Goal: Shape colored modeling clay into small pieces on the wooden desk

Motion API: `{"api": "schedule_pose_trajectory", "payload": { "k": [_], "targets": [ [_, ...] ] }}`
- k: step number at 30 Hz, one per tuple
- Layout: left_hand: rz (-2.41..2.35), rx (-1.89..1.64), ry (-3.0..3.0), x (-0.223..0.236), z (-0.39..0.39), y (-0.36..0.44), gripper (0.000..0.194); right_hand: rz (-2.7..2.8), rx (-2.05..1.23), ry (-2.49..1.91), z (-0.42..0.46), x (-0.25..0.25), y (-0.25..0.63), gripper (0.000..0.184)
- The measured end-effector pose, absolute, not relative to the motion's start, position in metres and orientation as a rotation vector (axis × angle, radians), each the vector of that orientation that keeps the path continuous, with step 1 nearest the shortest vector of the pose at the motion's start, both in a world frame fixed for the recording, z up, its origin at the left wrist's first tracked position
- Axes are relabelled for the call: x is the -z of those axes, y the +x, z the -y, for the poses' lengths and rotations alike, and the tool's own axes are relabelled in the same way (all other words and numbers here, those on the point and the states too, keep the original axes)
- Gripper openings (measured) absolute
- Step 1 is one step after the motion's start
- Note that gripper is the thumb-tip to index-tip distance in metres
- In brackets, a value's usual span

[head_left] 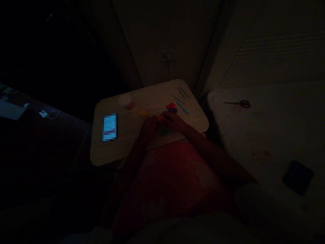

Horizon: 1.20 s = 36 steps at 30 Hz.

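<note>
The view is very dark. Near the table's front edge, my left hand (151,122) and my right hand (172,118) meet, fingers curled in toward each other. Between their fingertips shows a small pink lump of modelling clay (160,119), partly hidden by the fingers. Just below the hands lies a green lump (164,131). A purple lump (173,110) and a red lump (171,105) sit beyond my right hand, and a yellow lump (143,113) lies beyond my left. Several thin blue sticks or modelling tools (183,107) are spread out at the far right.
A tub with a pale lid (126,101) and a lit phone (109,127) stand on the left of the small wooden table (101,156). Scissors (243,103) and a dark square object (298,178) lie on the pale surface to the right. A wall socket (166,55) has a cable.
</note>
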<state>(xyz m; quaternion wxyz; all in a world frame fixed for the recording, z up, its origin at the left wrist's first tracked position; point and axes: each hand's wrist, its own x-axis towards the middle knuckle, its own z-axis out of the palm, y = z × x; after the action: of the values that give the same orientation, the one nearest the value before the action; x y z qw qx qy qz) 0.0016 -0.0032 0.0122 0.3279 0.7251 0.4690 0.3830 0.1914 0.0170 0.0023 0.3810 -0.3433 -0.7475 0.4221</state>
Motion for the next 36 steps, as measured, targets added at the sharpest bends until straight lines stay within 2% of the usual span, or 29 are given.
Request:
{"api": "schedule_pose_trajectory", "payload": {
  "k": [5, 13, 23, 26, 32, 36],
  "targets": [
    [-1.253, -0.996, 1.892, -0.012, 0.003, 0.002, 0.043, 1.938, -0.997, -0.878, -0.016, -0.001, 0.192, 0.038],
    [-1.161, -0.968, 1.957, -0.009, 0.002, 0.002, 0.039, 1.994, -1.043, -0.945, -0.015, -0.004, 0.189, 0.048],
    [-1.167, -0.973, 1.933, -0.021, 0.006, 0.005, 0.035, 1.938, -1.039, -0.862, -0.016, -0.004, 0.191, 0.04],
    [-1.174, -0.921, 1.944, -0.018, 0.006, 0.004, 0.035, 1.937, -1.076, -0.888, -0.017, -0.002, 0.191, 0.043],
    [-1.152, -0.879, 1.926, -0.01, 0.006, 0.0, 0.047, 1.975, -1.083, -1.0, -0.018, 0.006, 0.192, 0.064],
    [-1.207, -0.904, 1.947, -0.013, 0.006, 0.002, 0.047, 1.987, -1.046, -0.976, -0.02, 0.005, 0.191, 0.06]
  ]
}}
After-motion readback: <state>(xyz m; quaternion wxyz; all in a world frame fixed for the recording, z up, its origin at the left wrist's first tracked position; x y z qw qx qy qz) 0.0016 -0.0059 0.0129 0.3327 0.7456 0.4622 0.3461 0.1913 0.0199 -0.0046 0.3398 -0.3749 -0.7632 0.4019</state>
